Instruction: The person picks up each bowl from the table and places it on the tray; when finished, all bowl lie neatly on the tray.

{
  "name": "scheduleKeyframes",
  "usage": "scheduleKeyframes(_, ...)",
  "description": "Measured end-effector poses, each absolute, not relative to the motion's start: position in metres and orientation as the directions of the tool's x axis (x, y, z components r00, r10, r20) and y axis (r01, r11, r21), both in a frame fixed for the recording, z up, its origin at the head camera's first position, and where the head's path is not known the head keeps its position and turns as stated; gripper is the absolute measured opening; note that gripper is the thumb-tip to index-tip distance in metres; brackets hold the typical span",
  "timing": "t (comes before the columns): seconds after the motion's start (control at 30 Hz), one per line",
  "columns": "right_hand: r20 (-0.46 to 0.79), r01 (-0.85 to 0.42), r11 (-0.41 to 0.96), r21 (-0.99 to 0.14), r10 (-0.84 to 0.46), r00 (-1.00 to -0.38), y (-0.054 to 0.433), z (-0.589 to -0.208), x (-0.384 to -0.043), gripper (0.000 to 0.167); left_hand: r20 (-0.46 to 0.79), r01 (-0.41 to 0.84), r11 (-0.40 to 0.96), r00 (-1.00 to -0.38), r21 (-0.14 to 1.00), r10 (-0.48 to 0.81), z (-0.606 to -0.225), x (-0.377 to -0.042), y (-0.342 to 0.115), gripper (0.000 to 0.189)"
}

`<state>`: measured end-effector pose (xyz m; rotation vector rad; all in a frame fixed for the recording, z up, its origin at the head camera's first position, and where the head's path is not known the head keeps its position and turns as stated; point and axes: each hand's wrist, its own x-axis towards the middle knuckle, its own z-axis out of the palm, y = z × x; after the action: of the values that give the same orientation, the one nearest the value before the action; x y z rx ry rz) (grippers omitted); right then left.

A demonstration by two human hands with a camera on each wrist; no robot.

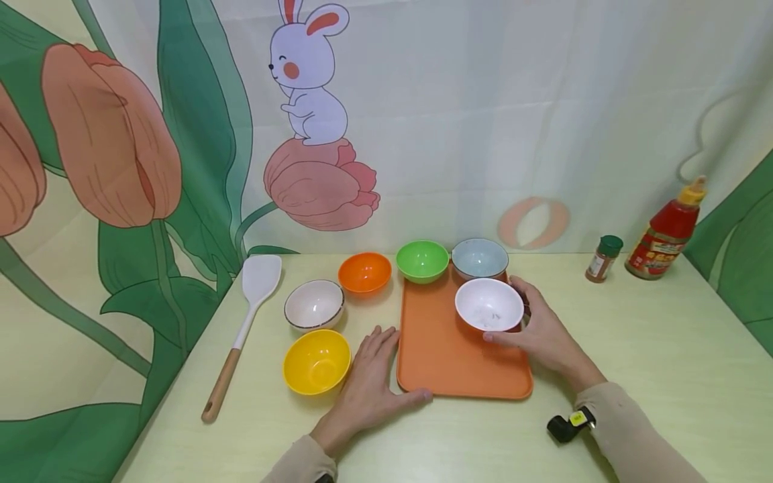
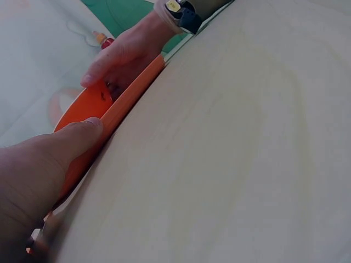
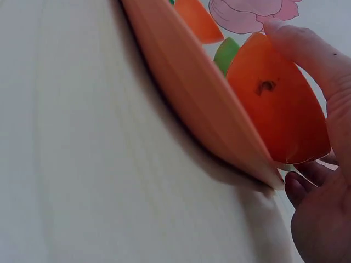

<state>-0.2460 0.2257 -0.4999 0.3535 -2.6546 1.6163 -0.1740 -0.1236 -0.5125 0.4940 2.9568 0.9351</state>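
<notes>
My right hand (image 1: 540,329) holds a bowl (image 1: 489,307), white inside and orange outside, over the back right of an orange tray (image 1: 459,376). The thumb lies along the bowl's near side, with the fingers curving round its right side. In the right wrist view the bowl's orange outer wall (image 3: 274,104) carries a dark mark. My left hand (image 1: 371,392) rests at the tray's front left corner, fingers stretched along the left side and thumb at the front edge. Next to it sits a yellow bowl (image 1: 317,362).
Behind the yellow bowl stand a white bowl (image 1: 314,306) and an orange bowl (image 1: 365,274). A green bowl (image 1: 423,261) and a grey-blue bowl (image 1: 480,259) are at the tray's back edge. A spatula (image 1: 244,335) lies left; a spice jar (image 1: 604,259) and sauce bottle (image 1: 664,235) stand right.
</notes>
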Motion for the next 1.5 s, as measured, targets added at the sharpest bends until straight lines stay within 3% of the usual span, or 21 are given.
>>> scheduleKeyframes(0.5,0.256,-0.297,0.442,-0.846,-0.151,-0.955,0.238,-0.451,-0.239,0.129,0.092,0.292,0.774,-0.952,0.562,0.293,-0.513,-0.174,-0.123,0.124)
scheduleKeyframes(0.87,0.421,-0.425,0.452,-0.784,-0.115,-0.900,0.256,-0.406,-0.215,0.130,0.084,0.281,0.768,-0.955,0.575,0.286,-0.515,-0.174,-0.123,0.124)
scheduleKeyframes(1.1,0.378,-0.378,0.522,-0.764,-0.112,-0.919,0.267,-0.407,-0.195,0.131,0.100,0.293,0.768,-0.952,0.569,0.289,-0.515,-0.174,-0.123,0.123)
scheduleKeyframes(1.5,0.213,-0.292,0.630,-0.720,-0.200,-0.956,0.276,-0.453,-0.163,0.134,0.101,0.294,0.774,-0.952,0.561,0.288,-0.515,-0.175,-0.123,0.124)
